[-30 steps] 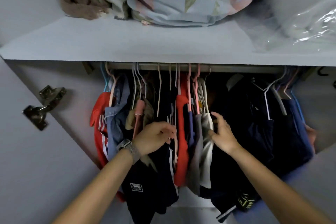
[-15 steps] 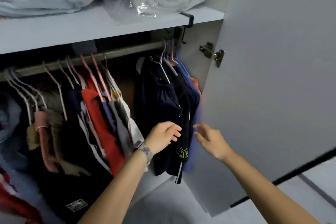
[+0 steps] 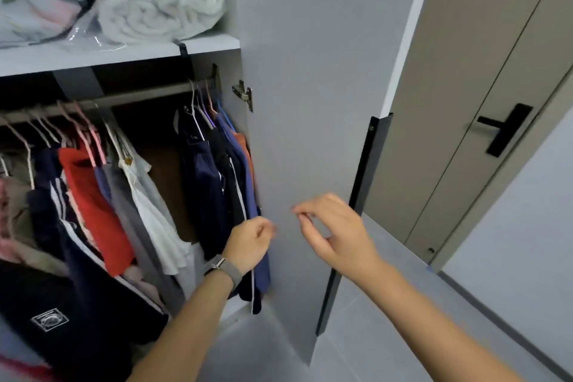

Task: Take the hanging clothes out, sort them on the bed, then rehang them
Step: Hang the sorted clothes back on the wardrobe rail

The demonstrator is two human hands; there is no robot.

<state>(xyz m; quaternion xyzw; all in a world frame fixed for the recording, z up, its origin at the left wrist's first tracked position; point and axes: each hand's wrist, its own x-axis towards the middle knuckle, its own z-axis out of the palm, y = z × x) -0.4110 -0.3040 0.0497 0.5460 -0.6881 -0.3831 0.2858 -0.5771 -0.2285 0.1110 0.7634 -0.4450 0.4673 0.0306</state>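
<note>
Head cam has you still on step one: everything's on the rail [image 3: 130, 99], nothing pulled out yet. Your left hand [image 3: 251, 242] is loosely curled right up against the small bunch of dark clothes [image 3: 214, 183] at the right end of the rail, next to the open wardrobe door [image 3: 310, 133]. Can't tell if it's actually pinching the blue fabric or just brushing it. Your right hand [image 3: 331, 232] floats in front of the door, fingers half bent, holding nothing. The bigger batch, red top [image 3: 90, 195] and white shirt [image 3: 148, 201] included, hangs further left. I'd guess your next move is reaching up to the hanger hooks [image 3: 201, 96] on that right bunch, lifting them off the rail together, not tugging the hems.
</note>
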